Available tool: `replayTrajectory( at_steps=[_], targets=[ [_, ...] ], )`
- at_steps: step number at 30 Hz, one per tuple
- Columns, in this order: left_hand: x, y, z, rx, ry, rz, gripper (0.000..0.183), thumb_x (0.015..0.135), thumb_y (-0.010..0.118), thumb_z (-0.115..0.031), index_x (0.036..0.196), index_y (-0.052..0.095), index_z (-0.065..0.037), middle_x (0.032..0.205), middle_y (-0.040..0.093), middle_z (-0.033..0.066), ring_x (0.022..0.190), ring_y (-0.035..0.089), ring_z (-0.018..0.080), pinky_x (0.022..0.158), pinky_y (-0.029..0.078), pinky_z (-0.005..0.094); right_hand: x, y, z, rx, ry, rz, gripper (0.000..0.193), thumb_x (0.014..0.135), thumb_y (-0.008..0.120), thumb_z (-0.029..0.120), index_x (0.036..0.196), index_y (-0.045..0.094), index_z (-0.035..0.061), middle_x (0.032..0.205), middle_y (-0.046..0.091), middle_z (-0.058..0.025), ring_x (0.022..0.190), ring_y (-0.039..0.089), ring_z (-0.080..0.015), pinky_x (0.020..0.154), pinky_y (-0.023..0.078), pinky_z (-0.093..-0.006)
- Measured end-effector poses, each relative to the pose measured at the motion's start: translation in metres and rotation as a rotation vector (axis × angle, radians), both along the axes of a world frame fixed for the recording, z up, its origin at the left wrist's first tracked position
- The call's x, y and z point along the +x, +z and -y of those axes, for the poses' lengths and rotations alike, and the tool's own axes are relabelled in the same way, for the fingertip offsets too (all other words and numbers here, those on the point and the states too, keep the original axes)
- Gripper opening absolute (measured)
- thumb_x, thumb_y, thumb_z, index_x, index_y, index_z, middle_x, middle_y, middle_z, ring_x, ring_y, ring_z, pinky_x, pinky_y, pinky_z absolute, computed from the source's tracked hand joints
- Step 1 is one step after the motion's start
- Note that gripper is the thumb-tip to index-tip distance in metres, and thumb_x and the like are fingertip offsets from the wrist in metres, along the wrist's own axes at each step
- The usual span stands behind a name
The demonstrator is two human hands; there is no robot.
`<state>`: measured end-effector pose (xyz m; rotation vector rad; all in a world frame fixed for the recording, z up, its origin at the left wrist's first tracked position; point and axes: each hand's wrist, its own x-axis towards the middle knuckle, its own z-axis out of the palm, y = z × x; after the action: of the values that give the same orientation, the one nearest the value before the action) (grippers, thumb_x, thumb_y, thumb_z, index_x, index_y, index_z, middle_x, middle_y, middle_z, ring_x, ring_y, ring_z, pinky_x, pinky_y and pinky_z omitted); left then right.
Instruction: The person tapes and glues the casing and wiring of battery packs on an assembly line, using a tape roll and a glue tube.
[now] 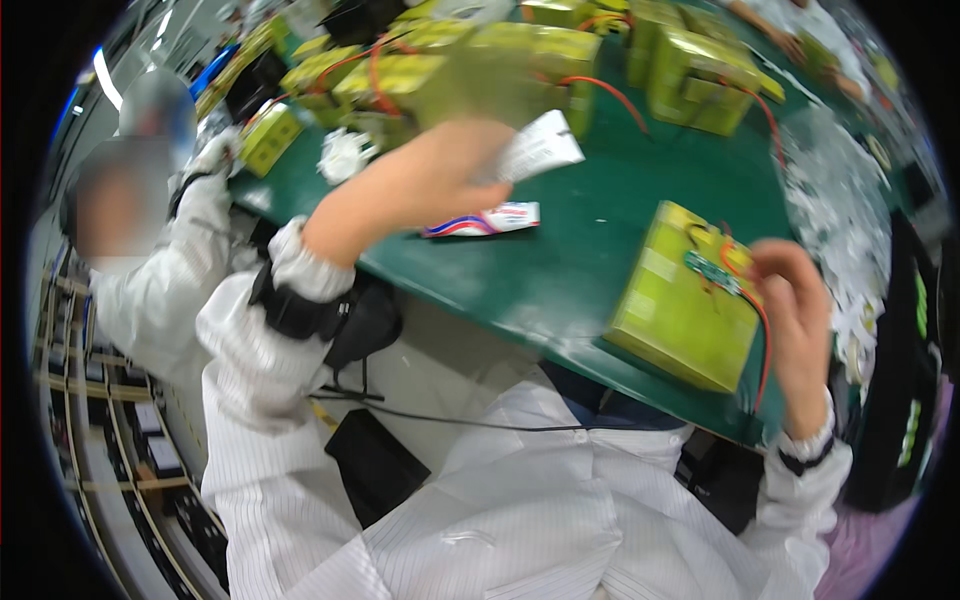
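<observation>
My left hand (425,175) is raised over the far left of the green table, smeared by motion. A white printed piece (545,147) juts out between its thumb and fingers; I cannot tell its kind. Beyond the fingers is a blurred yellow-green shape (480,85), too smeared to make out. Below this hand lies a white tube with red and blue stripes (510,216). At the right, my right hand (795,310) has its fingers bent against the edge of a yellow-wrapped battery pack (665,310). A small green circuit board (712,270) with red and black wires sits on that pack.
Several yellow battery packs (700,80) with red leads stand along the back. Clear plastic bags (835,180) lie at the right edge. A crumpled white item (345,155) is at the left. A co-worker (160,270) sits left, touching another pack (270,138); another person (810,45) is across the table.
</observation>
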<state>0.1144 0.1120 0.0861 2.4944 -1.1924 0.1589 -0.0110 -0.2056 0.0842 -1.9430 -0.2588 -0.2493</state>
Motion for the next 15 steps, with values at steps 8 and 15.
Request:
replayTrajectory(
  at_steps=[8, 15],
  targets=[
    [-0.066, 0.023, 0.135, -0.216, -0.336, 0.077, 0.036, 0.071, 0.06, -0.007, 0.103, 0.046, 0.004, 0.086, 0.05, 0.0165, 0.078, 0.052, 0.0314, 0.066, 0.043, 0.0351, 0.007, 0.013, -0.021, 0.338, -0.118, 0.103, 0.034, 0.089, 0.051, 0.025, 0.065, 0.049, 0.0016, 0.058, 0.043, 0.0053, 0.055, 0.033, -0.0013, 0.047, 0.026, -0.0202],
    [-0.061, 0.018, 0.161, -0.335, -0.291, -0.047, 0.035, 0.071, 0.068, -0.017, 0.097, 0.049, -0.001, 0.076, 0.054, 0.0148, 0.066, 0.054, 0.0289, 0.056, 0.042, 0.0339, 0.004, 0.028, 0.016, 0.159, -0.208, 0.206, 0.037, 0.088, 0.053, 0.025, 0.061, 0.05, 0.0009, 0.055, 0.043, 0.0053, 0.054, 0.033, -0.0017, 0.046, 0.026, -0.0206]
  ],
)
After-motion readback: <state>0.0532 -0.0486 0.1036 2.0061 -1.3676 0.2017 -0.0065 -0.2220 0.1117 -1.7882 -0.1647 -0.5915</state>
